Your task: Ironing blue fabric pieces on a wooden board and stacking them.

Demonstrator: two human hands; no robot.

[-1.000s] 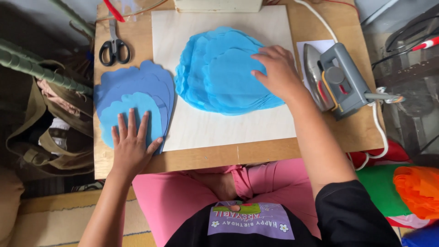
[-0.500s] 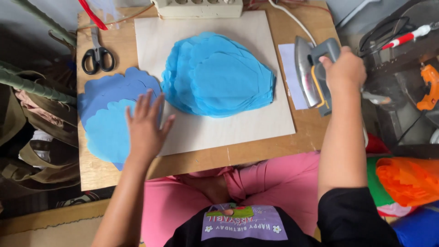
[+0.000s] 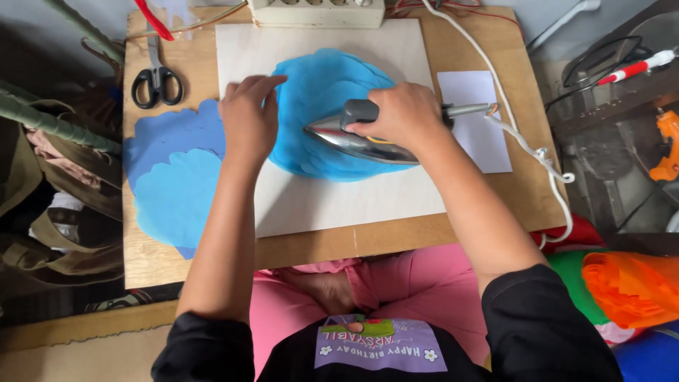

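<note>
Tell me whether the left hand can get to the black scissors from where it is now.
Probably yes. The left hand rests at the bright blue sheet's edge, and the scissors lie apart to its left on bare table, nothing between them. It holds nothing; the right hand grips the iron.

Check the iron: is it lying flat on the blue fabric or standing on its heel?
Flat. The iron lies soleplate down on the blue fabric, tip pointing left, the right hand gripping its handle; the left hand presses the fabric beside it.
</note>
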